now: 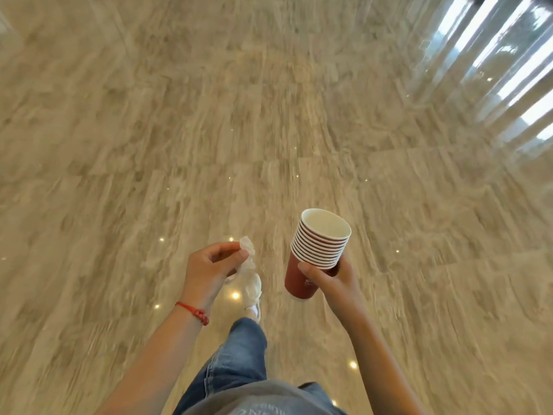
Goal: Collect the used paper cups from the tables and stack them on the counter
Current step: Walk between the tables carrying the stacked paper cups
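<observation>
A stack of several red paper cups [317, 250] with white rims and a white inside tilts slightly left, held in front of my body. My right hand [332, 280] grips the stack around its lower part, thumb across the front. My left hand [209, 265] is level with it on the left and pinches a crumpled white tissue [247, 253] between thumb and fingers. A red string bracelet circles the left wrist. No table or counter is in view.
Beige marble-look floor tiles [209, 115] fill the view and are blurred by motion. My leg in blue jeans [236, 357] and a white shoe [254, 290] step forward below the hands. Bright window reflections [493, 61] streak the floor at the upper right.
</observation>
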Demonstrator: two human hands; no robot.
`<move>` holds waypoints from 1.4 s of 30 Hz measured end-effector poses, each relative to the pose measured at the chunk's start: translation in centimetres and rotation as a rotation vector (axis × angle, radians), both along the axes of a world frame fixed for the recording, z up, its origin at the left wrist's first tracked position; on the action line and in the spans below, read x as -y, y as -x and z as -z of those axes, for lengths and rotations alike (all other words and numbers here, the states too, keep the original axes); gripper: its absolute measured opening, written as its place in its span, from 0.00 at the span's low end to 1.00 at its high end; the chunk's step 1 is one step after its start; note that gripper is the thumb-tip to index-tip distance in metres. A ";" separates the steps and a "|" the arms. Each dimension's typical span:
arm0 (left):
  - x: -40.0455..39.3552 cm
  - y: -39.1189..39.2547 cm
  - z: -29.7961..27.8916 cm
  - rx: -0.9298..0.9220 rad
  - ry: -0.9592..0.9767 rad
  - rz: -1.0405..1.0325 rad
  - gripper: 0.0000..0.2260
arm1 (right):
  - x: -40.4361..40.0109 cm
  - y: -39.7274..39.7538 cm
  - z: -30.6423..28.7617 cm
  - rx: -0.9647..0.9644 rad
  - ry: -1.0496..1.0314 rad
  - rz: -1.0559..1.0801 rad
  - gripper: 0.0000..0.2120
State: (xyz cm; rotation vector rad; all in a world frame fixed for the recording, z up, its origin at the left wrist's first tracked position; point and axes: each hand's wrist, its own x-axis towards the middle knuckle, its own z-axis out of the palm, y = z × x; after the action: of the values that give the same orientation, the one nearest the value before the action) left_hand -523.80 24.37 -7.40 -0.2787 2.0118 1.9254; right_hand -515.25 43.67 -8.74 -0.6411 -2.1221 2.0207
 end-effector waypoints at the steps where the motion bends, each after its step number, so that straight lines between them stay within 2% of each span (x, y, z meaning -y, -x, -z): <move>1: -1.1 2.7 0.4 0.006 0.001 0.009 0.06 | -1.0 2.5 0.4 0.003 0.002 0.002 0.20; 6: -6.5 16.5 1.2 0.009 -0.011 0.047 0.05 | -6.3 16.4 0.5 -0.016 -0.001 0.023 0.23; 12: -12.1 33.2 -1.2 -0.060 0.007 0.086 0.07 | -11.8 31.7 -1.7 -0.019 0.016 0.029 0.23; 23: -25.9 56.0 0.3 -0.030 0.007 0.083 0.06 | -24.4 54.8 0.0 -0.029 0.037 0.052 0.24; 33: -39.7 77.6 -2.0 -0.052 -0.041 0.090 0.06 | -38.7 76.1 -1.2 -0.002 0.042 0.071 0.17; 42: -48.6 99.5 -0.3 -0.046 -0.023 0.106 0.06 | -47.6 98.1 0.1 -0.021 0.026 0.086 0.17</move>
State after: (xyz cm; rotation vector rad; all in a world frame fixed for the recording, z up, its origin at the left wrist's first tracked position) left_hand -623.34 73.00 -7.15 -0.1204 1.9900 1.9046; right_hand -613.36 91.27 -8.87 -0.6990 -2.0240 2.0040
